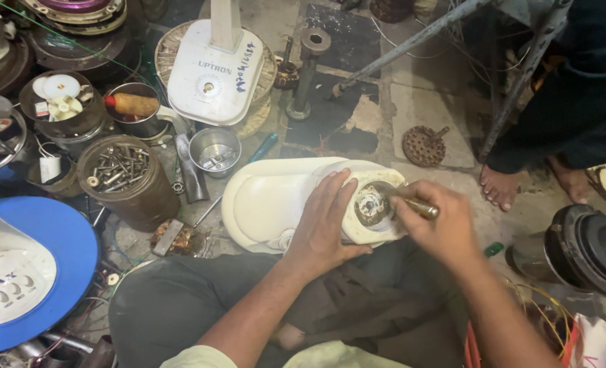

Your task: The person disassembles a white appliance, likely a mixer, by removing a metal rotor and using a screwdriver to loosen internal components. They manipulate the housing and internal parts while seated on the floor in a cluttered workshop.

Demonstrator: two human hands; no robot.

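Cream plastic makes up the fan base housing point(269, 201) that lies tilted across the person's lap, near the centre of the view. At its 3 o'clock end sits a round rusty metal fitting point(371, 206), set in a circular recess. The left hand point(325, 225) lies flat on the housing, fingers stretched and spread, the fingertips touching the rim of the recess — it grips nothing, only presses down. The right hand point(439, 221) is curled tight round a tool with a brass-coloured handle point(422, 206), whose tip points into the fitting at about 9 o'clock from the fist; the tip itself is too small to make out.

At 10 o'clock from the housing stands a small steel cup point(214, 151) with a few bits inside, and farther out at 9 o'clock a brown tin full of screws and bolts point(121, 178). At 12 o'clock a second white fan base point(214, 75) rests on a wicker-edged disc. A blue round base point(51, 252) fills the 8 o'clock corner. At 2 o'clock another person's bare feet point(504, 187) stand on the concrete floor point(419, 102), near a rusty perforated disc point(423, 146) — and at 4 o'clock lies a dark motor point(589, 249)
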